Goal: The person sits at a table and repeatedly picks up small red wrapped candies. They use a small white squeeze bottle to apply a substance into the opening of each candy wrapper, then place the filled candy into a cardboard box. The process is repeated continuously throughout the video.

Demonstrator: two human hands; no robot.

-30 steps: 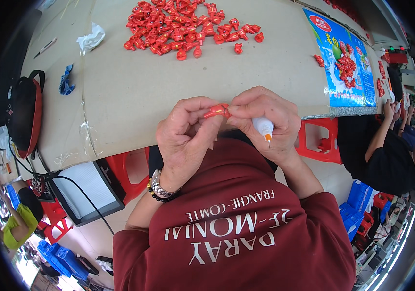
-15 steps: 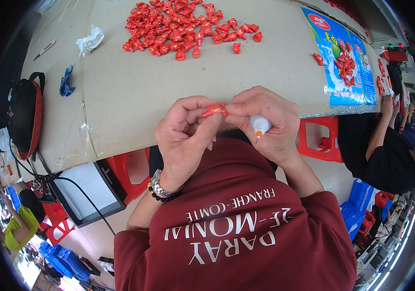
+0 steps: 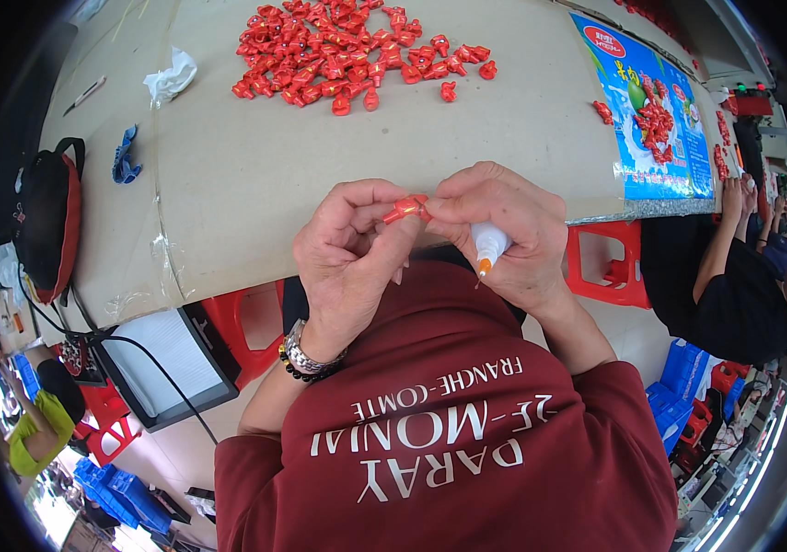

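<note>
Between both hands, just over the table's near edge, is a small red plastic figure piece (image 3: 403, 210) with gold markings. My left hand (image 3: 349, 241) pinches it between thumb and fingers. The fingertips of my right hand (image 3: 504, 225) press on its other end. Tucked in the right palm is a white glue bottle (image 3: 490, 241) with an orange neck and thin needle tip, pointing down toward my shirt. A large heap of similar red pieces (image 3: 320, 57) lies at the far middle of the table.
A crumpled white tissue (image 3: 171, 75), a pen (image 3: 86, 95), a blue scrap (image 3: 126, 155) and a black-red bag (image 3: 53, 219) lie to the left. At right, a blue printed sheet (image 3: 637, 101) bears more red pieces. Red stools (image 3: 607, 265) stand below; a co-worker (image 3: 734, 285) sits right.
The glue bottle has tilted slightly in my right hand, its tip swinging a little left and down. Both hands keep their hold on the red piece.
</note>
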